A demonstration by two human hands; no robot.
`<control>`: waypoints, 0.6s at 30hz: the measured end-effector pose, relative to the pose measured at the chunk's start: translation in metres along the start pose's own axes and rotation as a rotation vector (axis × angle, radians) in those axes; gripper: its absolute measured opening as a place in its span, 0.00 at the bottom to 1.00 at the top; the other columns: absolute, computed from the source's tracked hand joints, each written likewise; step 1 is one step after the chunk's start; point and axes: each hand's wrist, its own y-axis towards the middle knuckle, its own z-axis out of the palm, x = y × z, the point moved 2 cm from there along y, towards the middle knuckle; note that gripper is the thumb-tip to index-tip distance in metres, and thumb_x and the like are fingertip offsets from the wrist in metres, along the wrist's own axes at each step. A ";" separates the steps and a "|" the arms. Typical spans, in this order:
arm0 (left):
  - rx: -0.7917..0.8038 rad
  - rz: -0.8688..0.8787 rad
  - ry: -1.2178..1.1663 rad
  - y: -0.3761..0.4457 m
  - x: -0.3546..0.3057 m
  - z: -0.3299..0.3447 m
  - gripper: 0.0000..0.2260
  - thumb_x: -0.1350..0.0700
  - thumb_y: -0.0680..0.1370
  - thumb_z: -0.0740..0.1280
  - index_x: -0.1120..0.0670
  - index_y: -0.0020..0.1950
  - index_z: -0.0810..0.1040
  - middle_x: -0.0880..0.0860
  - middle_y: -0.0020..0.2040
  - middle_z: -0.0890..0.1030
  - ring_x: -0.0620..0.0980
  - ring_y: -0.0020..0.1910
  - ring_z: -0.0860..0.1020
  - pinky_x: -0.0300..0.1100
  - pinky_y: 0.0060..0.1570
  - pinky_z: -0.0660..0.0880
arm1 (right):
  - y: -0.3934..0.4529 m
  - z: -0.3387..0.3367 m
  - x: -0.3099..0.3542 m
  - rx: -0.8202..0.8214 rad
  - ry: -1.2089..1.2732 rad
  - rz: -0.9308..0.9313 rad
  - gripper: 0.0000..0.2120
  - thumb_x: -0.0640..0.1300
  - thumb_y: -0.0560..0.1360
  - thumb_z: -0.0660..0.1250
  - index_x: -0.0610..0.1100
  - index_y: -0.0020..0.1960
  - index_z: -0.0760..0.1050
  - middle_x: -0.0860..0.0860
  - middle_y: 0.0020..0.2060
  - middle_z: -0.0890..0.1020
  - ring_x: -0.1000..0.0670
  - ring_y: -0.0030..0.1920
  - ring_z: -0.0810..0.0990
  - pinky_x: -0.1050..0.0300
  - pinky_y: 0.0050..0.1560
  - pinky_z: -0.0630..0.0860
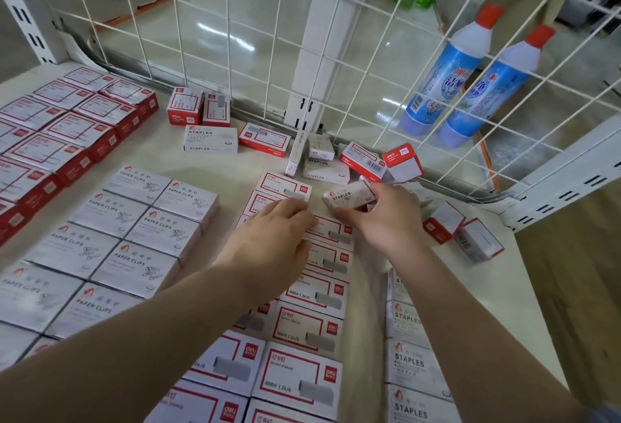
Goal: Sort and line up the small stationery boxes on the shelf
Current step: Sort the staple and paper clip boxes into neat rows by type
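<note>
My right hand (pixel 383 217) grips a small white box marked STAPLES (pixel 347 196), held just above the shelf (pixel 215 164). My left hand (pixel 272 237) lies flat on the double row of red-and-white staple boxes (pixel 302 322) that runs toward me. A column of white STAPLES boxes (pixel 410 362) stands at the lower right. Loose boxes lie jumbled at the back: a white STAPLES box (pixel 210 140), a red-framed one (pixel 265 138), two upright red ones (pixel 198 106), and a heap (pixel 363 159) near the wire grid.
Grey PAPER CLIPS boxes (pixel 117 237) sit in neat rows at the left, with red boxes (pixel 60 130) lined up beyond them. A white wire grid (pixel 268 36) backs the shelf. Two blue bottles (pixel 470 80) stand behind it. Two loose boxes (pixel 463 234) lie near the shelf's right edge.
</note>
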 end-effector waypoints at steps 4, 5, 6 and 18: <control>-0.039 -0.029 -0.025 -0.002 0.003 -0.004 0.18 0.53 0.80 0.55 0.48 0.70 0.65 0.45 0.70 0.63 0.45 0.67 0.64 0.41 0.64 0.67 | -0.004 -0.003 -0.001 -0.012 0.158 0.040 0.34 0.74 0.53 0.64 0.52 0.49 0.78 0.55 0.45 0.81 0.48 0.51 0.77 0.47 0.51 0.77; -0.050 -0.041 -0.032 -0.003 0.005 -0.005 0.17 0.54 0.80 0.55 0.48 0.70 0.66 0.45 0.70 0.64 0.45 0.66 0.65 0.41 0.63 0.68 | -0.005 -0.004 -0.002 -0.013 0.191 0.054 0.30 0.72 0.56 0.67 0.52 0.48 0.79 0.56 0.44 0.81 0.49 0.49 0.78 0.47 0.50 0.77; -0.062 -0.055 -0.042 -0.004 0.007 -0.006 0.17 0.54 0.80 0.55 0.49 0.69 0.67 0.45 0.69 0.65 0.45 0.65 0.66 0.41 0.62 0.69 | -0.006 -0.006 -0.002 -0.016 0.219 0.065 0.25 0.67 0.59 0.70 0.51 0.48 0.79 0.56 0.43 0.82 0.50 0.48 0.79 0.47 0.49 0.78; -0.108 -0.181 -0.214 -0.012 -0.008 -0.022 0.15 0.54 0.80 0.58 0.50 0.67 0.70 0.48 0.63 0.73 0.46 0.58 0.73 0.41 0.55 0.74 | -0.060 -0.036 -0.001 -0.006 0.215 -0.067 0.31 0.56 0.64 0.75 0.50 0.64 0.71 0.54 0.60 0.72 0.49 0.64 0.68 0.45 0.65 0.67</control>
